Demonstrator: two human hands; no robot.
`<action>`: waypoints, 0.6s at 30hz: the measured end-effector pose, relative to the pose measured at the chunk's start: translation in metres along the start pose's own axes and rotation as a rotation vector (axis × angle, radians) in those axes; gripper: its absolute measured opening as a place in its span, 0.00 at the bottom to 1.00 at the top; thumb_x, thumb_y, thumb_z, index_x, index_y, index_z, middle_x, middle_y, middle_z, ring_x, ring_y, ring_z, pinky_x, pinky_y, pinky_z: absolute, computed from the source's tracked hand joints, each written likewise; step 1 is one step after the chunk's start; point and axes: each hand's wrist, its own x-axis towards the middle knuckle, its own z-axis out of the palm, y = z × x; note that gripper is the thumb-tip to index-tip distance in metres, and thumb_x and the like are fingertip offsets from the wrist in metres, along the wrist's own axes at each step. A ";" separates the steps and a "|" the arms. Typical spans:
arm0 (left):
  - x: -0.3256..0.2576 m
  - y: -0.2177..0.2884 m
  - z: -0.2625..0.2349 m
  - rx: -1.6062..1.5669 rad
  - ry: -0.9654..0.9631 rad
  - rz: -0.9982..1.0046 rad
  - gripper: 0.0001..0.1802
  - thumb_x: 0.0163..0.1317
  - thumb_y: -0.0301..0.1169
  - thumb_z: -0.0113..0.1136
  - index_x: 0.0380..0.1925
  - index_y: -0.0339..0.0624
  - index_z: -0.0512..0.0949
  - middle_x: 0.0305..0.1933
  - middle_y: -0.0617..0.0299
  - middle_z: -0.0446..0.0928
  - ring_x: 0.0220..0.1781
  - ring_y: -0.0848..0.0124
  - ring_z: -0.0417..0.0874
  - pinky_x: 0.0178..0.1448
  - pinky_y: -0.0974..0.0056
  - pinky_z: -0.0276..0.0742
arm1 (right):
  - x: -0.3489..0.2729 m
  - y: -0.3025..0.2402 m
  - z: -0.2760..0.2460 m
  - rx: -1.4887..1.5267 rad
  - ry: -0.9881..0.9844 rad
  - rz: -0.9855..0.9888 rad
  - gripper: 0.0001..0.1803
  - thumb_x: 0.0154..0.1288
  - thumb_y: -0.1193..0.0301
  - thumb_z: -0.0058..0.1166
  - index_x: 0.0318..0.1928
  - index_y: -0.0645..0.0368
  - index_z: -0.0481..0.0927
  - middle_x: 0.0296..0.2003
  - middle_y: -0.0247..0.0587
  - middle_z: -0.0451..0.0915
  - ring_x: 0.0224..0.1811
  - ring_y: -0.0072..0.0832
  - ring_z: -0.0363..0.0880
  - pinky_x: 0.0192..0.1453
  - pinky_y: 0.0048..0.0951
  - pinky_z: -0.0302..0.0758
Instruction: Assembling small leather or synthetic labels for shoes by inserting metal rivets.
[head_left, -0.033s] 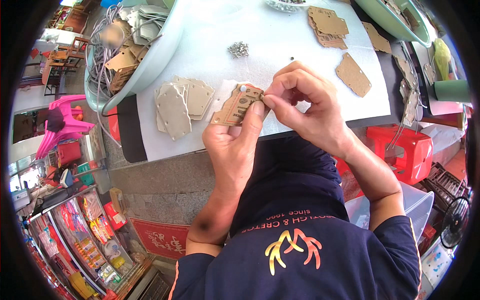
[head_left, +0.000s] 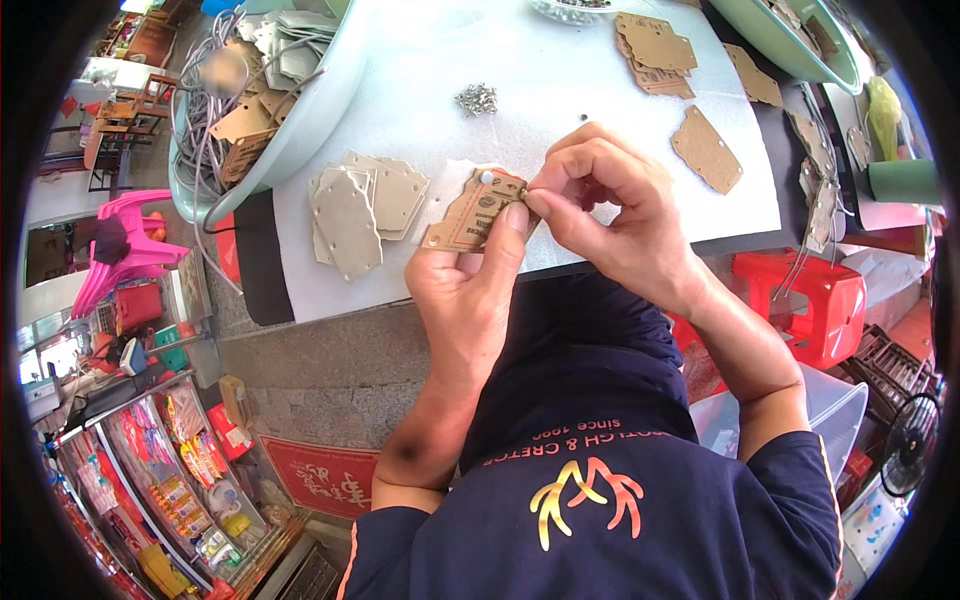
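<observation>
My left hand (head_left: 462,290) grips a brown printed cardboard plate (head_left: 466,217) with a notched edge, thumb on top. A round whitish stud sits near its upper edge, and a hole shows at its lower left corner. At the plate's right corner, my right hand (head_left: 610,205) pinches thumb and forefinger together on something small, mostly hidden by the fingertips. Left of the hands lie several overlapping grey-beige plates (head_left: 347,222) of similar shape. Beyond them is a small heap of shiny metal fasteners (head_left: 477,99).
White sheeting (head_left: 420,60) covers the table. A pale green basin (head_left: 300,130) with grey cords and plates stands left; another basin (head_left: 800,50) is far right. Brown plates (head_left: 655,50) are stacked at the back right, one loose plate (head_left: 707,150) nearer. A red stool (head_left: 800,305) stands right.
</observation>
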 end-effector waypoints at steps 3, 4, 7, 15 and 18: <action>0.000 0.002 0.001 0.026 -0.005 -0.003 0.13 0.67 0.20 0.57 0.50 0.27 0.77 0.45 0.57 0.80 0.47 0.76 0.80 0.51 0.70 0.77 | -0.001 0.001 0.000 0.000 -0.007 0.021 0.04 0.62 0.79 0.60 0.35 0.65 0.78 0.37 0.36 0.77 0.32 0.16 0.76 0.33 0.17 0.74; 0.000 0.002 0.001 0.030 -0.010 -0.004 0.13 0.67 0.20 0.58 0.50 0.27 0.77 0.45 0.58 0.80 0.47 0.77 0.80 0.50 0.71 0.77 | -0.001 0.001 0.000 0.021 -0.003 0.036 0.03 0.62 0.79 0.60 0.35 0.65 0.78 0.36 0.36 0.77 0.32 0.15 0.75 0.34 0.17 0.73; -0.001 0.001 0.001 0.068 -0.017 0.017 0.13 0.67 0.21 0.58 0.50 0.28 0.77 0.45 0.59 0.80 0.46 0.78 0.79 0.50 0.72 0.76 | -0.002 0.007 0.005 0.053 0.049 0.033 0.04 0.61 0.77 0.61 0.36 0.63 0.79 0.34 0.35 0.77 0.29 0.16 0.75 0.31 0.19 0.73; 0.000 -0.005 -0.004 0.165 -0.044 0.065 0.13 0.67 0.23 0.59 0.50 0.32 0.77 0.46 0.61 0.80 0.47 0.77 0.79 0.50 0.70 0.75 | 0.002 0.006 0.006 -0.083 0.063 -0.126 0.09 0.59 0.76 0.61 0.41 0.61 0.82 0.32 0.34 0.77 0.24 0.17 0.73 0.27 0.20 0.72; 0.001 -0.002 -0.005 0.189 -0.064 0.091 0.12 0.67 0.22 0.58 0.49 0.30 0.77 0.45 0.61 0.79 0.46 0.77 0.78 0.50 0.70 0.75 | 0.003 0.006 0.005 -0.117 0.060 -0.181 0.09 0.58 0.77 0.61 0.41 0.61 0.82 0.31 0.34 0.77 0.23 0.18 0.72 0.26 0.20 0.72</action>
